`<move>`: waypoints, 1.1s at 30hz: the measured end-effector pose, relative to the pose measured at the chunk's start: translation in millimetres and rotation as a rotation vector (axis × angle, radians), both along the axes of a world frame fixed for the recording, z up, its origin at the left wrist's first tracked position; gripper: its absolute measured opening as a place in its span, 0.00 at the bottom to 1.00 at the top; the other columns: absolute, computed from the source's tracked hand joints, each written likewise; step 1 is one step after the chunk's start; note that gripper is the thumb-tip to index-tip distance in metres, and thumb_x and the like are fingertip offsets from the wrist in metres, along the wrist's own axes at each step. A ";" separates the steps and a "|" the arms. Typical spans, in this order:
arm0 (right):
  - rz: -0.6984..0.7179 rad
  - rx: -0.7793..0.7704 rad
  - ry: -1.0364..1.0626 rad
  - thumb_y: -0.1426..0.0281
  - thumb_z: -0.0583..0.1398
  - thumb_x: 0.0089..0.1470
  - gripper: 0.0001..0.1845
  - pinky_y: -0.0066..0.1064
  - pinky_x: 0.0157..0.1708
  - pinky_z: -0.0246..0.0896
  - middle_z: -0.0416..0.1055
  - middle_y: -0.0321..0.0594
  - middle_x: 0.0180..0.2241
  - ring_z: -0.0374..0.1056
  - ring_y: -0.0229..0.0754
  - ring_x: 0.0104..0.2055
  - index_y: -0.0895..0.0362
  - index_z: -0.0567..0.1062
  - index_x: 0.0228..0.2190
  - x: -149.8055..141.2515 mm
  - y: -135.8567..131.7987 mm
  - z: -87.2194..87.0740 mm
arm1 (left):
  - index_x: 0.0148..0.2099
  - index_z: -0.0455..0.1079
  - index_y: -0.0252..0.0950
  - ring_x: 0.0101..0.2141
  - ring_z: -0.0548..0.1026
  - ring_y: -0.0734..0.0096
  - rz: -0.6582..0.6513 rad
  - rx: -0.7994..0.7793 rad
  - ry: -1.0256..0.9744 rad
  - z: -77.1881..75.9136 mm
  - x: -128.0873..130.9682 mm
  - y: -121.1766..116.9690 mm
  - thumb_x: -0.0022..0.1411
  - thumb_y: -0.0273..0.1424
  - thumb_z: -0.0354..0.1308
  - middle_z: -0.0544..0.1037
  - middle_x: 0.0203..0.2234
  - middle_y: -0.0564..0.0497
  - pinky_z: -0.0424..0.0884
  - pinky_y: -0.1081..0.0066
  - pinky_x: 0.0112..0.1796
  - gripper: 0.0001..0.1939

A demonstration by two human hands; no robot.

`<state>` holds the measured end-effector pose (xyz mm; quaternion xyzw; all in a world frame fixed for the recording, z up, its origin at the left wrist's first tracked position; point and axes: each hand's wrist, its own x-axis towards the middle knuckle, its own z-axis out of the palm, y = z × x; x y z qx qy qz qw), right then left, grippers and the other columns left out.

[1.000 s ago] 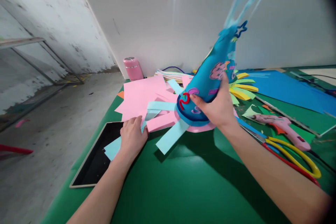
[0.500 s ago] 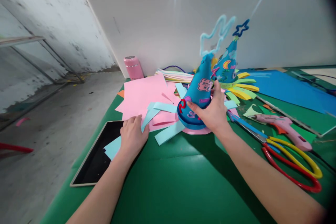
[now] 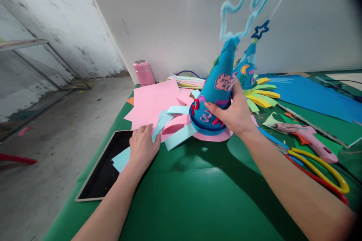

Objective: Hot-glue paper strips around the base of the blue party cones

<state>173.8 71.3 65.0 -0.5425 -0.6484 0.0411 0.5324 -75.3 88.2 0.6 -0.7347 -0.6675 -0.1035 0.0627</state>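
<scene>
A blue paper party hat [image 3: 212,88] with stickers, red and pink numbers and a pink rim is gripped near its base by my right hand [image 3: 234,111]. It tilts slightly right, just above the green table, and a pale blue fuzzy wire shape [image 3: 245,6] tops it. Pink and light blue paper strips [image 3: 181,136] fan out from its rim. My left hand [image 3: 143,146] stays low by the black tray [image 3: 94,180], fingers curled over light blue paper strips [image 3: 122,159] that stick out on both sides. Its fingertips are partly hidden.
Behind stands a second blue party hat [image 3: 249,68] with a star on top. Pink paper sheets [image 3: 154,99] and a pink bottle [image 3: 143,73] are at the back left. Scissors [image 3: 319,163], a pink glue gun [image 3: 308,135] and blue sheets [image 3: 313,96] lie on the right.
The party hat in my right hand was lowered from a strong tilt, uncovering the hat behind, and is now raised a little again, tipped right. My left hand has stayed in place.
</scene>
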 end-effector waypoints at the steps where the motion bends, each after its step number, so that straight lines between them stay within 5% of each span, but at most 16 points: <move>1: -0.025 0.051 -0.023 0.64 0.62 0.41 0.41 0.44 0.47 0.59 0.56 0.43 0.53 0.57 0.49 0.53 0.53 0.50 0.54 -0.5 -0.6 6.9 | 0.50 0.62 0.30 0.43 0.66 0.52 0.002 0.000 0.001 -0.6 -0.3 0.4 0.56 0.35 0.46 0.71 0.42 0.41 0.64 0.61 0.39 0.22; 6: -0.164 0.201 -0.035 0.62 0.61 0.42 0.38 0.43 0.50 0.56 0.55 0.45 0.54 0.53 0.49 0.55 0.53 0.51 0.53 -6.4 -5.2 25.2 | 0.50 0.62 0.31 0.43 0.66 0.53 0.005 0.001 0.007 -1.7 -1.6 1.8 0.55 0.36 0.47 0.71 0.42 0.40 0.64 0.62 0.38 0.22; 14: -0.230 -0.047 -0.016 0.57 0.61 0.40 0.45 0.51 0.47 0.53 0.55 0.51 0.53 0.53 0.56 0.54 0.57 0.49 0.55 -13.8 -4.8 -17.8 | 0.53 0.58 0.28 0.41 0.68 0.53 0.005 0.009 0.039 0.9 -4.9 2.5 0.55 0.36 0.46 0.71 0.40 0.40 0.64 0.64 0.38 0.25; 21: -0.170 -0.141 -0.029 0.55 0.61 0.38 0.49 0.51 0.48 0.52 0.54 0.51 0.54 0.53 0.56 0.54 0.57 0.45 0.57 -8.7 -8.8 -24.5 | 0.53 0.58 0.27 0.40 0.68 0.53 0.011 -0.008 0.063 5.7 -7.6 2.9 0.55 0.35 0.46 0.71 0.39 0.39 0.64 0.64 0.38 0.25; 25: -0.141 -0.157 -0.027 0.55 0.62 0.38 0.52 0.49 0.50 0.51 0.53 0.50 0.54 0.52 0.54 0.55 0.56 0.42 0.57 -0.1 -29.6 -17.6 | 0.53 0.58 0.26 0.40 0.68 0.52 0.014 -0.026 0.060 7.9 -8.6 3.5 0.55 0.35 0.46 0.71 0.39 0.38 0.65 0.63 0.37 0.25; 28: -0.129 -0.102 0.004 0.61 0.61 0.43 0.43 0.43 0.50 0.53 0.55 0.47 0.53 0.54 0.48 0.54 0.55 0.46 0.56 3.6 -56.0 -16.4 | 0.53 0.58 0.27 0.40 0.69 0.53 0.007 -0.046 0.056 9.5 -10.0 4.6 0.55 0.35 0.46 0.72 0.38 0.39 0.65 0.63 0.37 0.25; 33: -0.096 -0.085 0.048 0.71 0.58 0.47 0.32 0.40 0.49 0.54 0.61 0.44 0.48 0.57 0.45 0.50 0.55 0.54 0.53 1.5 -92.9 -38.2 | 0.53 0.58 0.26 0.39 0.70 0.56 0.015 -0.060 0.064 9.9 -12.1 7.0 0.55 0.34 0.47 0.73 0.37 0.41 0.64 0.65 0.38 0.25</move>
